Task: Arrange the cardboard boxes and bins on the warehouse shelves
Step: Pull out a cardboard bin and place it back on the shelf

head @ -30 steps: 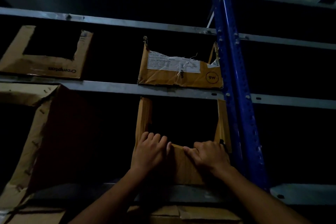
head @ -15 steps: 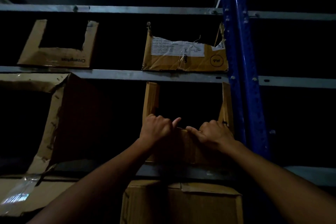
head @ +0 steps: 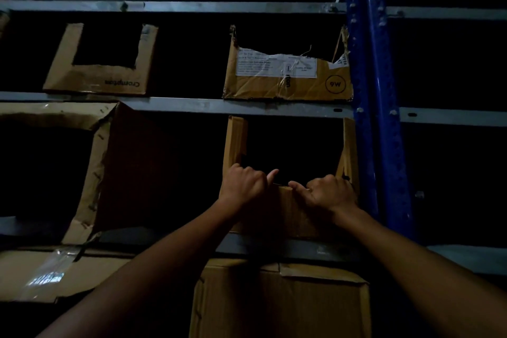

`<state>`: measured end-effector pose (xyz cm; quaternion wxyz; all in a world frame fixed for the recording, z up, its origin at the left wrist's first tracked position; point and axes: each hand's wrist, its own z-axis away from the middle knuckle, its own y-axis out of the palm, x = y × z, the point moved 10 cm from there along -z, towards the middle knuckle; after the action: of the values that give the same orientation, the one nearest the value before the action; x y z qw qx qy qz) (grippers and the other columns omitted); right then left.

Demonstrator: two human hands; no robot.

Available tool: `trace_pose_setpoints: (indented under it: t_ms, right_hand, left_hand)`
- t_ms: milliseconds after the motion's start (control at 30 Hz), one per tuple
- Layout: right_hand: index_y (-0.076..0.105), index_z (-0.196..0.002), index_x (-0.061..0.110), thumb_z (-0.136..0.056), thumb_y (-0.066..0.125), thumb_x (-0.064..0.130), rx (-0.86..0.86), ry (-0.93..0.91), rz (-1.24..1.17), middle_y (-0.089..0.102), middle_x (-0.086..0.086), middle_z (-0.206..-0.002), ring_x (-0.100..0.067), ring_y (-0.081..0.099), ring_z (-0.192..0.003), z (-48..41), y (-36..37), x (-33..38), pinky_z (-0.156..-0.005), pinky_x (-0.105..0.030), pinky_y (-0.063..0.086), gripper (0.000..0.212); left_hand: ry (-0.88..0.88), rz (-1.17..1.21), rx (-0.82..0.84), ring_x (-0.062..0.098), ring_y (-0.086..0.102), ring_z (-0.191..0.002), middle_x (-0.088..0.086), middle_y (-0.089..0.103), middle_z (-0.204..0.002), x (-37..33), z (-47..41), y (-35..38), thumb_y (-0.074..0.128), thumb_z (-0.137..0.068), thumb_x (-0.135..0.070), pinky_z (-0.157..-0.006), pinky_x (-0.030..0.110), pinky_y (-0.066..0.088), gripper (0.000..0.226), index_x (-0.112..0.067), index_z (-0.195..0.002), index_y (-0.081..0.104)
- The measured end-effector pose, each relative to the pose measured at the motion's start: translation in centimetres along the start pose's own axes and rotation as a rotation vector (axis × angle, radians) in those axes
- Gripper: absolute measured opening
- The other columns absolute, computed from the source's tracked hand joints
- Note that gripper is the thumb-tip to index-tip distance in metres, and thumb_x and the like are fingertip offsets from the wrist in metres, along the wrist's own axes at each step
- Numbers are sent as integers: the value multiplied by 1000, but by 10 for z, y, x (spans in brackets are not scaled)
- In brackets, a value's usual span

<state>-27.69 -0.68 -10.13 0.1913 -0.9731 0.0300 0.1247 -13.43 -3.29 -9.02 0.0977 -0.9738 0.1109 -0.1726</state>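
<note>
Both hands on the cut-front cardboard bin (head: 286, 211), centre of frame, on the middle shelf (head: 301, 248), hard by the blue upright (head: 375, 132). Left hand (head: 244, 186) & right hand (head: 329, 193): fingers curled over the low front lip, gripping it, thumbs pointing at each other. Lip runs left-right under both grips; bin body goes straight back from my knuckles. Hands sit level, so I'd move it square, w/ little room on the right.

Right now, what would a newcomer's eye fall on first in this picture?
The left hand and right hand grip the front edge of a cut box at the centre. A blue post stands just to its right. On the shelf above sits a torn box with a white label.
</note>
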Motion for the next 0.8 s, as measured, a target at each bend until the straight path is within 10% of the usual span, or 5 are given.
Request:
trace_pose_setpoints:
  t_ms: [333, 800]
  right_hand:
    - [58, -62, 23, -78, -5, 81, -112, 23, 31, 57, 3, -63, -15, 60, -64, 4, -8, -4, -62, -27, 34, 87]
    - [59, -82, 20, -96, 32, 49, -355, 17, -34, 57, 0, -77, -21, 53, -70, 26, -2, 2, -63, -29, 34, 42]
  left_hand:
    - [-12, 62, -332, 16, 50, -34, -2, 54, -39, 8, 10, -16, 38, -96, -37, -54, 25, 33, 60, -16, -42, 52]
    - [-2, 29, -366, 23, 57, -70, 4, 59, -75, 2, 30, -2, 39, -96, -40, -75, 34, 36, 35, -17, -80, 59]
